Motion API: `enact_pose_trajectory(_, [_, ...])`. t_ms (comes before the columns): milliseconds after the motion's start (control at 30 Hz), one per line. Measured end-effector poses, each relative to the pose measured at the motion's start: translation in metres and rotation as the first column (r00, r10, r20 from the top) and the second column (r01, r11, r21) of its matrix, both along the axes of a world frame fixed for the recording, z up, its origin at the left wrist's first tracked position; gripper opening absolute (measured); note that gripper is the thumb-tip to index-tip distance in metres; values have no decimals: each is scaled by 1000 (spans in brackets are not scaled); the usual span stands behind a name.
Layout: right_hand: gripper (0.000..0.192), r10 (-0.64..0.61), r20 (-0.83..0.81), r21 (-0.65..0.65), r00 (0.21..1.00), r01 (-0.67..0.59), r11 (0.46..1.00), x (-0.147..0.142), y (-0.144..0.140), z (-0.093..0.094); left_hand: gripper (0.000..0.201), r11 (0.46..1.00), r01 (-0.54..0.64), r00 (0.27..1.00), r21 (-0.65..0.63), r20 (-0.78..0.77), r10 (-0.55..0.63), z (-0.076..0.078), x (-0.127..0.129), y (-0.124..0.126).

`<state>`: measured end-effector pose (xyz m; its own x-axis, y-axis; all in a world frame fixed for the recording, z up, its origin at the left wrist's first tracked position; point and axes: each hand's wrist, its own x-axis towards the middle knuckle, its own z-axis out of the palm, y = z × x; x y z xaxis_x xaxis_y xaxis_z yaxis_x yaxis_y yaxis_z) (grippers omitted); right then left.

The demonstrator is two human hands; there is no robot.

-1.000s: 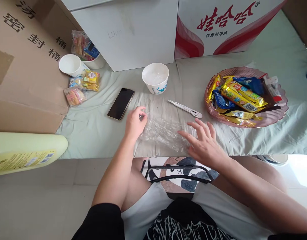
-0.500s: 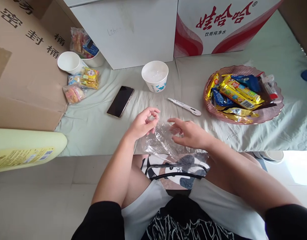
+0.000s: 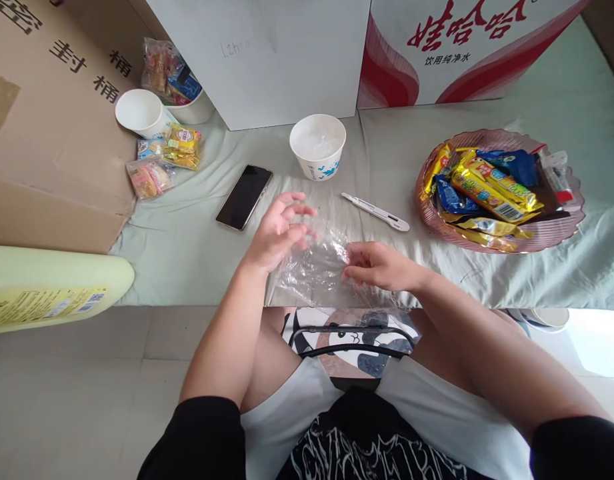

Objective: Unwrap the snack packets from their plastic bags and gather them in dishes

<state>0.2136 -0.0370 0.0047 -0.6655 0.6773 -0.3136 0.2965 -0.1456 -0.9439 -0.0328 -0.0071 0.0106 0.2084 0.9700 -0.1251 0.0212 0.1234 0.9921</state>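
Head view: crumpled clear plastic film [image 3: 314,270] lies on the cloth-covered surface [image 3: 187,253] before the white bowl [image 3: 317,145]; right hand [image 3: 379,267] pinches it, left hand [image 3: 277,233] rests spread-fingered on it. Cardboard boxes [image 3: 267,60] behind.

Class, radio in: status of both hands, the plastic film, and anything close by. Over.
Left hand open, fingers spread on the clear plastic film. Right hand pinching its edge. Film crumpled on the cloth. Utility knife and phone just beyond.
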Motion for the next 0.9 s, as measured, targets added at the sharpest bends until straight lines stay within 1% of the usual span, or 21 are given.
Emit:
enact_pose_trajectory(67, [19,-127,-35,-23,991,126,992,1,2,-2,64,991,-134,990,-7,53,134,-2,0,4])
enact_pose_trajectory(100, [22,-202,-50,-24,978,201,979,2,4,-3,63,983,-180,980,-33,85,182,-4,1,5])
enact_pose_trajectory(133, [24,-277,-66,-17,959,276,961,2,5,-4,64,978,-196,971,-77,121,204,-6,2,5])
enact_pose_trajectory(167, [26,-343,-83,-8,936,343,939,3,7,-5,66,976,-176,968,-130,160,195,-9,4,5])
enact_pose_trajectory(200, [28,-393,-97,2,914,395,919,3,9,-6,68,975,-125,967,-182,199,161,-11,8,3])
enact_pose_trajectory(267, [29,-449,-120,29,886,455,890,4,11,-9,68,966,20,968,-258,247,46,-16,15,-1])
enact_pose_trajectory(300, [29,-465,-129,44,876,474,880,4,12,-10,68,958,76,971,-277,238,-8,-18,20,-4])
enact_pose_trajectory(333, [29,-482,-138,60,865,493,868,5,12,-11,65,952,106,978,-286,202,-48,-20,24,-6])
enact_pose_trajectory(367, [29,-500,-146,76,854,514,855,5,12,-12,60,951,111,986,-288,149,-71,-21,28,-7])
enact_pose_trajectory(433, [28,-531,-152,118,833,549,827,8,12,-14,46,961,80,997,-265,32,-74,-23,33,-9])
enact_pose_trajectory(500, [24,-543,-167,196,823,567,800,12,11,-17,39,971,68,996,-228,-49,-81,-23,34,-8])
enact_pose_trajectory(567, [19,-539,-214,299,815,579,758,16,11,-19,40,976,94,992,-194,-66,-109,-24,33,-6])
enact_pose_trajectory(633, [16,-529,-276,353,802,597,721,21,11,-22,40,981,117,992,-157,-32,-123,-25,31,-5])
enact_pose_trajectory(667, [15,-525,-298,354,797,604,714,23,12,-23,37,984,117,993,-132,-8,-120,-26,30,-5])
enact_pose_trajectory(767, [16,-521,-332,312,786,613,725,27,11,-25,20,995,88,996,-55,24,-87,-29,27,-3])
enact_pose_trajectory(833, [6,-547,-352,274,760,642,716,26,10,-26,12,998,61,998,-11,28,-61,-31,26,-2])
enact_pose_trajectory(867, [14,-566,-359,238,742,659,713,25,10,-26,10,999,51,998,9,33,-51,-31,25,-2])
enact_pose_trajectory(900, [28,-585,-360,191,727,671,716,25,9,-27,9,999,41,998,29,41,-43,-32,25,-1])
